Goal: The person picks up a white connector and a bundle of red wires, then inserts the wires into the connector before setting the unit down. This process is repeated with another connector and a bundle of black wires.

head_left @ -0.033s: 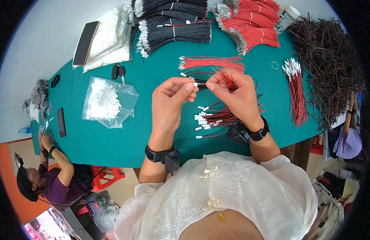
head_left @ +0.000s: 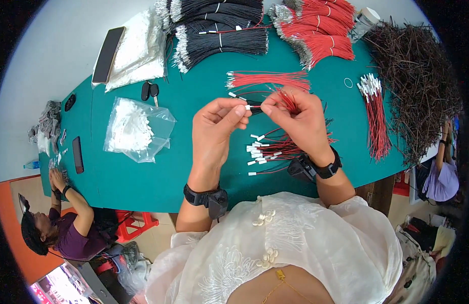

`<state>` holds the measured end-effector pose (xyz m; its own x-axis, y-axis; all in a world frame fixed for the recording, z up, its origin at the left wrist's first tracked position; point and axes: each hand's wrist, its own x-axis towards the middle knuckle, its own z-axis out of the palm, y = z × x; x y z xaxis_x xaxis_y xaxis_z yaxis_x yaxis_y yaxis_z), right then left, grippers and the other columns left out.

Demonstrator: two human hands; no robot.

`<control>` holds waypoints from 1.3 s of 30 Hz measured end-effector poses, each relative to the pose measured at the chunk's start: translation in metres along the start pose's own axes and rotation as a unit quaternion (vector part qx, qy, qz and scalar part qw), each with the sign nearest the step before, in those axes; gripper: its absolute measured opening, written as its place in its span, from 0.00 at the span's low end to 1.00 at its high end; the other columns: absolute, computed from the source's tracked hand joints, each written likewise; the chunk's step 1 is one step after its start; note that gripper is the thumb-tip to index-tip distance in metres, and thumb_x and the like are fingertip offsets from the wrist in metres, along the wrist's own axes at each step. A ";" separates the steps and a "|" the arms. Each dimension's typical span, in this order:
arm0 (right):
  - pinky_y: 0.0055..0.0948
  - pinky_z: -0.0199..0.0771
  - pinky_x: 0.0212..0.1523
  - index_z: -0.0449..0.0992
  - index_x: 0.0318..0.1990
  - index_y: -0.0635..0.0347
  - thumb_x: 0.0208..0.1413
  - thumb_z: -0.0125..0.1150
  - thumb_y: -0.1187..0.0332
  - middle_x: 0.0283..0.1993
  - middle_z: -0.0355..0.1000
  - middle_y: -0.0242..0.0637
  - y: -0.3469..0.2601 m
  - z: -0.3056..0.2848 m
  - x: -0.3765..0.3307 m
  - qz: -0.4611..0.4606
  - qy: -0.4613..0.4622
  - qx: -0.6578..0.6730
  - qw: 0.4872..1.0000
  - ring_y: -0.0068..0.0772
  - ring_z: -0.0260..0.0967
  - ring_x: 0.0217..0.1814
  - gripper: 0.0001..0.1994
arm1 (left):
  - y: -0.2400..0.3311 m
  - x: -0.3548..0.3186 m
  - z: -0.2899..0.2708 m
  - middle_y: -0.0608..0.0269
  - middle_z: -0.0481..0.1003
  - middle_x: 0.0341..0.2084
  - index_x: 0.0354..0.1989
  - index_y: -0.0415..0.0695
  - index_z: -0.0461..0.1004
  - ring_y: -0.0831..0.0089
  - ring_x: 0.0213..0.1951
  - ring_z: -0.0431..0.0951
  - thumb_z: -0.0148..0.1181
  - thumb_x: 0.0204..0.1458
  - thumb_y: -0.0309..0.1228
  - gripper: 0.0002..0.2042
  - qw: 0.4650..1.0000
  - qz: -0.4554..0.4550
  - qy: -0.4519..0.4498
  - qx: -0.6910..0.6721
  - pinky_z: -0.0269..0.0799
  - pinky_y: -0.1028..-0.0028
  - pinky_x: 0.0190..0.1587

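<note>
My left hand (head_left: 217,121) pinches a small white connector (head_left: 248,107) between thumb and forefinger. My right hand (head_left: 299,115) is closed around a bunch of red wires (head_left: 286,97), and its thumb and forefinger grip one wire close to that connector. Whether the wire end sits inside the connector is too small to tell. Below the right hand lies a loose pile of red and black wires with white connectors (head_left: 265,151). Beyond both hands, a row of loose red wires (head_left: 269,79) is spread on the green table (head_left: 194,76). Some black wires are partly hidden behind my fingers.
An open plastic bag of white connectors (head_left: 130,129) lies left, near keys (head_left: 154,92). Bundled black wires (head_left: 222,40) and red wires (head_left: 323,45) are stacked at the back. Finished-looking wires (head_left: 375,116) and a dark tangled heap (head_left: 414,86) lie right. A person (head_left: 67,223) works at left.
</note>
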<state>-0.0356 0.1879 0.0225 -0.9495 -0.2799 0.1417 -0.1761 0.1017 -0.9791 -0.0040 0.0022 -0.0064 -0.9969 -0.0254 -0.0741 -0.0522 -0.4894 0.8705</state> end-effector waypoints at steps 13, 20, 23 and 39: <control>0.15 0.58 0.24 0.80 0.34 0.68 0.51 0.69 0.76 0.26 0.75 0.28 0.008 0.001 0.001 -0.040 0.003 -0.053 0.998 0.10 0.59 0.24 0.05 | 0.002 -0.003 -0.002 0.57 0.80 0.30 0.39 0.35 0.78 0.76 0.31 0.79 0.63 0.55 0.24 0.06 0.998 -0.028 -0.004 0.053 0.75 0.79 0.34; 0.16 0.59 0.23 0.80 0.34 0.67 0.50 0.69 0.76 0.26 0.76 0.30 0.002 0.003 -0.002 -0.057 -0.006 -0.094 0.994 0.10 0.60 0.23 0.06 | 0.001 -0.004 0.003 0.58 0.80 0.30 0.39 0.35 0.77 0.77 0.29 0.77 0.61 0.57 0.24 0.05 0.998 -0.019 0.008 0.053 0.73 0.80 0.32; 0.17 0.59 0.23 0.80 0.34 0.67 0.49 0.69 0.76 0.25 0.75 0.29 0.004 0.003 -0.001 -0.054 -0.005 -0.090 0.994 0.11 0.60 0.23 0.06 | 0.001 -0.004 0.001 0.58 0.80 0.30 0.39 0.35 0.78 0.77 0.30 0.78 0.62 0.56 0.24 0.05 0.999 -0.014 0.004 0.051 0.74 0.80 0.33; 0.21 0.55 0.25 0.71 0.33 0.67 0.67 0.48 0.68 0.22 0.61 0.29 -0.016 -0.049 -0.002 -0.012 0.066 -0.186 0.980 0.16 0.55 0.24 0.13 | -0.051 -0.011 -0.030 0.64 0.79 0.29 0.36 0.39 0.79 0.78 0.30 0.77 0.63 0.54 0.25 0.04 0.970 -0.054 -0.038 0.233 0.72 0.77 0.33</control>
<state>-0.0432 0.2335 0.0448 -0.9651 -0.1623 0.2054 -0.2574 0.4450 -0.8577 0.0116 0.0011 -0.0649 -0.9847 0.0769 -0.1564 -0.1597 -0.0374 0.9865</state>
